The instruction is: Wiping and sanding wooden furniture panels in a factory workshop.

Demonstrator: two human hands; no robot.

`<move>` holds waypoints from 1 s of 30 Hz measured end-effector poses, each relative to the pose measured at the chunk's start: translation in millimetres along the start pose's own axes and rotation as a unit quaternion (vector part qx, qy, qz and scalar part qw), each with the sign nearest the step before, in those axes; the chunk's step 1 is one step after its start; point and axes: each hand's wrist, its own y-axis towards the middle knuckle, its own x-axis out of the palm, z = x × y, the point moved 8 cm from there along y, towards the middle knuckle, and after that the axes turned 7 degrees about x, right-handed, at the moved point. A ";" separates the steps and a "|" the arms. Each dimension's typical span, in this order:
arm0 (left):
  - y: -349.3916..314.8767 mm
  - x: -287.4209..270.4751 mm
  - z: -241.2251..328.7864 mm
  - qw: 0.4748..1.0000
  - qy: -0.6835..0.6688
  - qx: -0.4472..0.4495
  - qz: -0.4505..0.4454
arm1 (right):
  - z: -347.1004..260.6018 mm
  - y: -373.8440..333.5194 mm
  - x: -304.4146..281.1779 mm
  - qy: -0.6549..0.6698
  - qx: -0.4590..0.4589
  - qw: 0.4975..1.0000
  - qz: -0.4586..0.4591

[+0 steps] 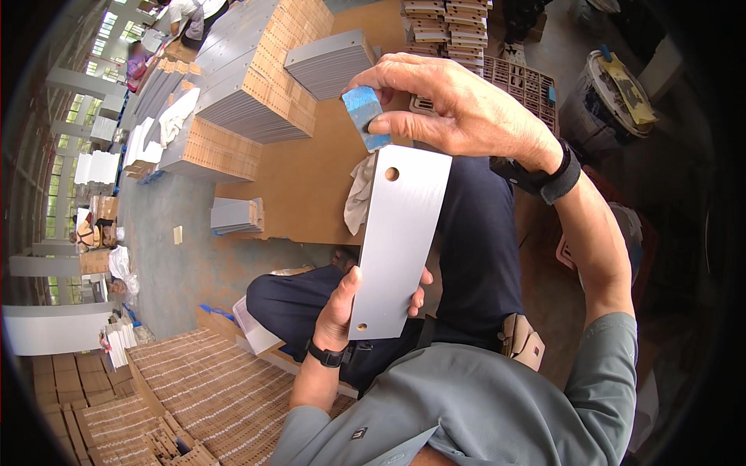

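Observation:
A grey rectangular board (400, 241) with a round hole near each end is held up over my lap, its long side running away from me. My left hand (339, 307) grips its near end, with the thumb on the left edge and fingertips showing at the right edge. Pinched between the thumb and fingers of my right hand (454, 109) is a small blue-and-grey block (362, 109). The block is tilted at the board's far left corner; whether the two touch I cannot tell. A pale cloth (359, 196) lies just left of the board.
Tall stacks of grey boards (249, 85) stand on a brown sheet (291, 186), a smaller stack (235, 214) at its near left. Drilled boards (217, 373) fill the lower left. At right are a white bucket (594, 101) and a crate (524, 85). People work far left.

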 end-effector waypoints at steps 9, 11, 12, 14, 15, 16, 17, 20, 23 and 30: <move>-2.4 -8.6 -2.2 0.997 0.049 -0.009 0.059 | 9.1 -3.4 3.9 0.030 0.019 0.999 0.007; -2.4 -10.5 -2.4 0.997 0.050 -0.011 0.057 | 10.5 -3.0 5.2 -0.006 -0.008 1.000 0.023; -2.2 -9.3 -0.5 0.999 0.039 -0.001 0.036 | 14.1 -1.7 2.0 -0.041 0.000 0.998 0.044; -2.4 -6.6 2.4 0.999 0.027 0.007 0.015 | 20.5 -0.2 -6.5 -0.067 0.032 0.995 0.068; -2.4 -6.8 3.4 0.999 0.026 0.009 0.021 | 22.5 -1.3 -7.6 -0.068 0.034 0.995 0.068; -2.6 -7.5 4.3 0.999 0.024 0.011 0.027 | 26.2 -3.6 -12.4 -0.047 0.044 0.994 0.090; -2.7 -8.0 4.7 0.999 0.024 0.010 0.026 | 30.2 -6.7 -17.4 -0.025 0.054 0.992 0.113; -2.2 -10.2 3.6 0.999 0.043 0.006 0.030 | 43.3 -16.8 -23.6 0.013 0.100 0.988 0.117; -6.1 -18.1 1.9 0.997 0.046 0.026 0.052 | 49.0 -25.5 -25.9 0.043 0.136 0.982 0.120; -4.6 -23.4 3.1 0.991 -0.090 0.068 0.068 | 60.1 -42.4 -29.0 0.102 0.133 0.973 0.161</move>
